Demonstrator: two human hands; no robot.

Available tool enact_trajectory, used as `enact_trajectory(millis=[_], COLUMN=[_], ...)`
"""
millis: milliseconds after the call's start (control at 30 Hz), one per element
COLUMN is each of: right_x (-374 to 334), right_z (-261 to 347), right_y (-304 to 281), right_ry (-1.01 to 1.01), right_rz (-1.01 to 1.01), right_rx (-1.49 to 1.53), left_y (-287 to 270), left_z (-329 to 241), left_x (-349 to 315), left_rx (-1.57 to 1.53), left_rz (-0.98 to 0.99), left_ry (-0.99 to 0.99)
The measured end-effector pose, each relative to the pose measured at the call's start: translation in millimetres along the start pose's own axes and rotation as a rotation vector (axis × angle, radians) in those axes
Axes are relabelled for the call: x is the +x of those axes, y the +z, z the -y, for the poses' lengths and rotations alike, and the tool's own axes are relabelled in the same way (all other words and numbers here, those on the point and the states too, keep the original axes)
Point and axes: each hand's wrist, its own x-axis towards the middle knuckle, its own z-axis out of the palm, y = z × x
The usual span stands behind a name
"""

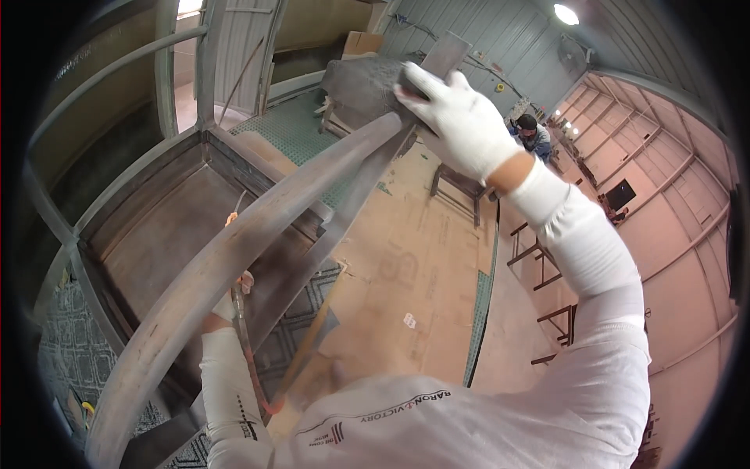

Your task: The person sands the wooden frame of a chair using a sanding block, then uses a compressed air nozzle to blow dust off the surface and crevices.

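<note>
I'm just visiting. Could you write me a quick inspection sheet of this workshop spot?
Surface: cardboard sheets over green grating.
Job's things: grey wooden chair frame, curved back rail uppermost; grey sanding pad.
Clutter: other frames on the floor.
Hands: gloved right hand presses the pad on the rail; left hand mostly hidden behind the frame.
Cables: orange hose near the left forearm.
Surroundings: metal walls, ceiling lamp, another person at work.

The curved chair rail (234, 258) is hiding most of the left hand (234, 293), so its grip is not showing. Below the rail, the hose (246, 352) is disappearing behind the sleeve. Beyond the rail's far end, a seated person (533, 134) is looking too small to make out. The rail's near end is running off the lower edge.
</note>
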Motion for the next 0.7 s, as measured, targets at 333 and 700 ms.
enact_trajectory(millis=[333, 700], right_x=[-48.4, -52.5], right_z=[42.5, 22.0], right_y=[53.5, 48.2], right_ry=[0.362, 0.336], right_rz=[-0.391, -0.490], right_rx=[0.036, 0.174], left_y=[21.7, 97.6], left_z=[-1.3, -4.9], left_x=[-1.7, -109.7], left_rx=[0.108, 0.385], left_rz=[0.011, 0.119], left_ry=[-0.017, -0.022])
